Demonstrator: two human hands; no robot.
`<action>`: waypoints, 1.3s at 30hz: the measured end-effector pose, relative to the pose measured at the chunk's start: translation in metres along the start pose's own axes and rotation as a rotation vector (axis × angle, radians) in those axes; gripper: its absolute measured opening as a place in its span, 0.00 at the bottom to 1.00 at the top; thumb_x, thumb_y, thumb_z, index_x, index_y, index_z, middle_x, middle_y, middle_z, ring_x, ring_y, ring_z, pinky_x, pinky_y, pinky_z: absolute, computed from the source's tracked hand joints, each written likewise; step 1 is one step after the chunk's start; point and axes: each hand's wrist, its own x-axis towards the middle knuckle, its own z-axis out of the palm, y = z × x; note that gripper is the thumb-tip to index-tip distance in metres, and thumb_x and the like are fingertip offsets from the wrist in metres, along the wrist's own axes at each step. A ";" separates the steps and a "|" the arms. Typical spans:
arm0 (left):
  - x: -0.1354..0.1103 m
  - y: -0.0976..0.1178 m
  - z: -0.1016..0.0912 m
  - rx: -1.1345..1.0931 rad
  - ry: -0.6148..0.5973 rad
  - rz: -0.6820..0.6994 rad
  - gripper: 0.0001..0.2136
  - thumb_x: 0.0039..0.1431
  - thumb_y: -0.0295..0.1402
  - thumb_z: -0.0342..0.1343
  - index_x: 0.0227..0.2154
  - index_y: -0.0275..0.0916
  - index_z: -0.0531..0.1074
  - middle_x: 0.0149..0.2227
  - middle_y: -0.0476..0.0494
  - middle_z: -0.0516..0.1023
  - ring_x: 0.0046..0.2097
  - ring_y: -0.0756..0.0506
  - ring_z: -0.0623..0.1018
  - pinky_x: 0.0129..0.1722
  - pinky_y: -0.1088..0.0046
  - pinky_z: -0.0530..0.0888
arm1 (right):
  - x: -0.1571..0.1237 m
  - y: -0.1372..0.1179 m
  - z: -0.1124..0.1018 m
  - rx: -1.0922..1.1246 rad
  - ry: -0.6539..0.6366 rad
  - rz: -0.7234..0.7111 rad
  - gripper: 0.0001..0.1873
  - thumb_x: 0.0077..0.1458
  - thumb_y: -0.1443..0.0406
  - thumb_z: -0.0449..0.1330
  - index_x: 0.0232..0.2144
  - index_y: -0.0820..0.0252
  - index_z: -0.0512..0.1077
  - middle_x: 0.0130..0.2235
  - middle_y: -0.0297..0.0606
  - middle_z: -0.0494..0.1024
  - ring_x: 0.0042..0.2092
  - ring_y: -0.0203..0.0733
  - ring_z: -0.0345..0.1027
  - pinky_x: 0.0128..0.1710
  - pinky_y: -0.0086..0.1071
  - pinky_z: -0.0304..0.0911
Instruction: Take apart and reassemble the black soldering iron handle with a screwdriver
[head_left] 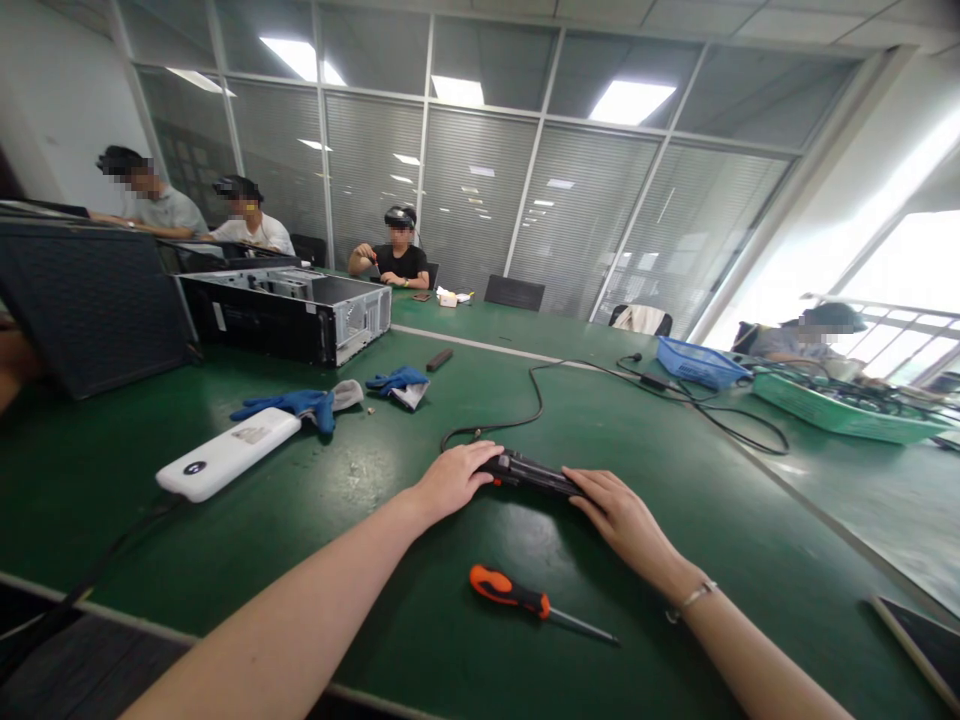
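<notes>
Between my two hands a long, narrow black device (534, 473) lies low over the green table; its exact kind is not clear. A small red-orange part shows near its left end. My left hand (459, 480) is closed on that left end, fingers over the top. At the right end, the fingers and thumb of my right hand (611, 505) close round the device. Nearer to me lies a screwdriver (517, 597) with an orange and black handle, its tip pointing right. A black cable (537, 385) runs behind the device, ending close to my left fingers.
On the green table (420, 640) lie a white power bank (229, 455), blue gloves (300, 405) and a dark bar (440, 360). An open computer case (277, 310) stands back left. Blue (701, 362) and green baskets (840, 405) stand right. Several people sit around.
</notes>
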 end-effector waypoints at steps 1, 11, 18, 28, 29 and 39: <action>0.000 -0.001 -0.001 0.010 -0.002 0.001 0.22 0.61 0.28 0.57 0.58 0.40 0.65 0.60 0.41 0.70 0.61 0.43 0.68 0.62 0.62 0.64 | 0.000 0.000 0.000 -0.005 -0.006 0.004 0.21 0.65 0.59 0.50 0.59 0.51 0.65 0.53 0.42 0.75 0.52 0.49 0.69 0.54 0.47 0.67; -0.001 -0.002 -0.004 0.066 -0.058 -0.032 0.22 0.63 0.35 0.57 0.59 0.40 0.64 0.56 0.40 0.73 0.55 0.40 0.72 0.58 0.60 0.67 | 0.001 0.004 -0.003 0.000 -0.050 0.014 0.22 0.66 0.57 0.48 0.59 0.52 0.64 0.54 0.41 0.74 0.52 0.47 0.69 0.54 0.44 0.66; -0.004 -0.002 -0.003 0.055 -0.051 -0.002 0.22 0.64 0.34 0.56 0.60 0.42 0.63 0.57 0.41 0.71 0.57 0.41 0.70 0.59 0.61 0.65 | 0.000 0.006 -0.003 0.033 -0.064 0.035 0.22 0.65 0.57 0.50 0.58 0.52 0.67 0.54 0.42 0.74 0.53 0.47 0.70 0.55 0.44 0.67; 0.001 -0.001 -0.003 0.031 -0.076 -0.025 0.21 0.63 0.35 0.57 0.58 0.43 0.64 0.56 0.43 0.73 0.55 0.40 0.73 0.57 0.61 0.66 | 0.002 0.006 -0.006 0.051 -0.101 0.044 0.21 0.64 0.57 0.50 0.57 0.54 0.66 0.53 0.43 0.75 0.52 0.47 0.71 0.53 0.44 0.67; 0.001 0.000 -0.003 0.029 -0.076 -0.036 0.21 0.62 0.35 0.57 0.58 0.43 0.65 0.56 0.43 0.73 0.55 0.40 0.73 0.57 0.61 0.66 | 0.002 0.007 -0.006 0.050 -0.105 0.043 0.21 0.64 0.57 0.50 0.57 0.54 0.66 0.53 0.43 0.75 0.52 0.47 0.71 0.54 0.44 0.67; 0.001 0.010 -0.004 -0.009 -0.042 -0.076 0.20 0.55 0.30 0.64 0.51 0.42 0.69 0.52 0.43 0.76 0.52 0.39 0.74 0.55 0.61 0.66 | 0.002 0.008 -0.006 0.078 -0.113 0.056 0.20 0.60 0.59 0.55 0.54 0.54 0.68 0.50 0.43 0.77 0.49 0.48 0.71 0.51 0.44 0.67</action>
